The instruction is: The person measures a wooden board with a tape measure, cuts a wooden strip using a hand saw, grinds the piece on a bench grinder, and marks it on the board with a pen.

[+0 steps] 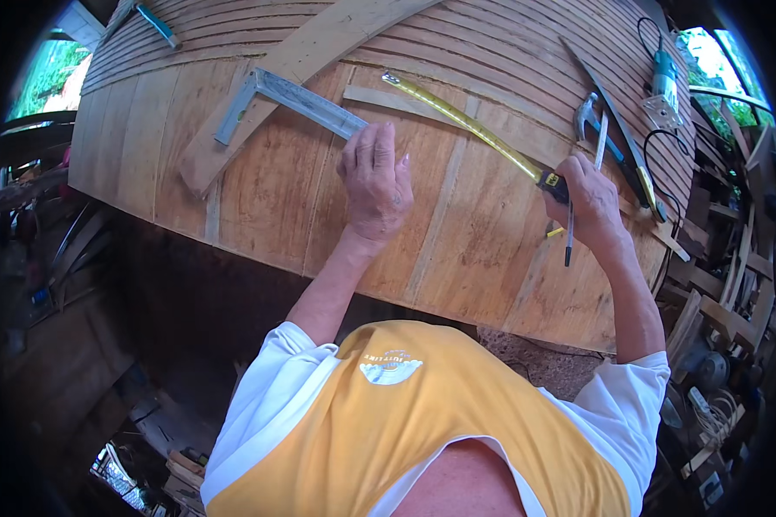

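My left hand (pixel 375 183) is closed on the end of a metal carpenter's square (pixel 310 105). The square's other leg lies across a long wooden board (pixel 319 45). My right hand (pixel 593 200) grips a tape measure (pixel 553 184) with its yellow blade (pixel 461 121) drawn out to the upper left, above a narrow wooden strip (pixel 405 102). A slim pen (pixel 569 237) is also in the right hand, its dark end pointing down. Both hands are over a plank-topped wooden table (pixel 353 267).
A blue-handled claw hammer (pixel 588 116) and a handsaw (pixel 612 108) lie beyond my right hand. Past them sits a teal power tool (pixel 664 77) with a black cord. A teal-handled tool (pixel 157 26) lies far left. Scrap wood (pixel 733 319) is piled at the right.
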The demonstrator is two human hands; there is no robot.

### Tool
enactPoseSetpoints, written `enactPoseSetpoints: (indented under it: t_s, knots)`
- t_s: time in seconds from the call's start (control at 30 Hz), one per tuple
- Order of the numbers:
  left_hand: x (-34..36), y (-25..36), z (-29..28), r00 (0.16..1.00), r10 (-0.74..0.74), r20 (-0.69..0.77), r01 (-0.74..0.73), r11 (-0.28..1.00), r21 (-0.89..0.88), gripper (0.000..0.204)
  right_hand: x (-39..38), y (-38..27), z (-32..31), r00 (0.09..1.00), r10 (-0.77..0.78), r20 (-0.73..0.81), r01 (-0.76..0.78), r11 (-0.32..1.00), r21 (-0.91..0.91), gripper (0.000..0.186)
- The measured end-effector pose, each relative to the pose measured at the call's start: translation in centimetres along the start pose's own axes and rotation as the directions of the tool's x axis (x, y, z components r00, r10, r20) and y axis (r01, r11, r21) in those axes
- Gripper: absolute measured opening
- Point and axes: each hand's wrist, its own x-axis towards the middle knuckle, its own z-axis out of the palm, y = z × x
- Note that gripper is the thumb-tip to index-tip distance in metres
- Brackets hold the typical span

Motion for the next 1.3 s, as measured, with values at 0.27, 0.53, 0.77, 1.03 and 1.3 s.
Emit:
enactPoseSetpoints:
  t_s: [0.27,0.53,0.77,1.03,1.3]
  knots:
    - [1.6,-0.6,0.6,0.992,0.091,0.084,-0.121,0.860,0.496,0.058,8.1,-0.2,1.5,0.967,-0.253,0.027,0.254,0.967,-0.012,0.035]
    - [2.9,-1.4,0.9,0.988,0.058,0.140,-0.124,0.843,0.524,0.060,9.0,0.4,1.5,0.966,-0.230,0.123,0.233,0.972,-0.012,0.044]
    - [3.5,-1.5,0.7,0.979,-0.004,0.204,-0.113,0.819,0.562,0.064,9.3,0.1,1.8,0.966,-0.168,0.196,0.184,0.981,-0.067,0.048]
    - [4.1,-1.3,0.5,0.969,-0.016,0.247,-0.137,0.794,0.592,0.070,8.7,0.3,3.0,0.968,-0.222,0.121,0.234,0.968,-0.095,0.046]
    - [4.1,-1.6,0.7,0.969,0.014,0.247,-0.167,0.773,0.613,0.056,8.3,0.2,2.9,0.970,-0.209,0.125,0.223,0.968,-0.112,0.043]
